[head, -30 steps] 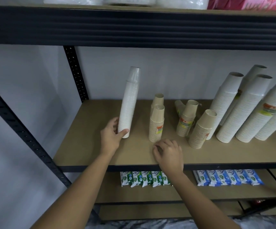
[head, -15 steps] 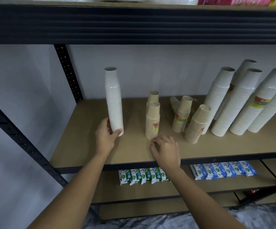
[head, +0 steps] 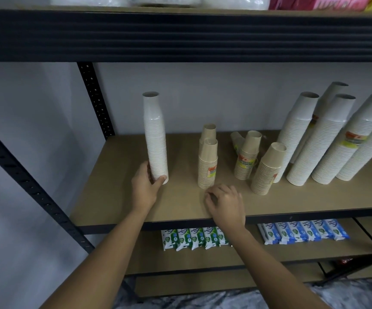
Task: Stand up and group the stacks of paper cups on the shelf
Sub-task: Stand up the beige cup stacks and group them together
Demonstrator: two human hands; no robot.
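Observation:
A tall white cup stack (head: 155,139) stands upright on the left part of the wooden shelf (head: 118,186). My left hand (head: 146,186) grips its base, thumb in front. My right hand (head: 225,202) rests on the shelf near the front edge with fingers curled, holding nothing. Just behind it stands a short brown cup stack (head: 207,166), with another brown stack (head: 208,132) behind that. Two more brown stacks (head: 246,159) (head: 267,170) lean to the right. Several tall white stacks (head: 327,141) lean at the far right.
A black steel beam (head: 180,36) of the upper shelf runs overhead. A black upright post (head: 95,99) stands at the back left. Green wipe packs (head: 191,238) and blue wipe packs (head: 303,231) lie on the lower shelf.
My left hand has tipped the tall white stack from leaning right to standing upright and shifted it slightly left. My right hand has stayed on the shelf.

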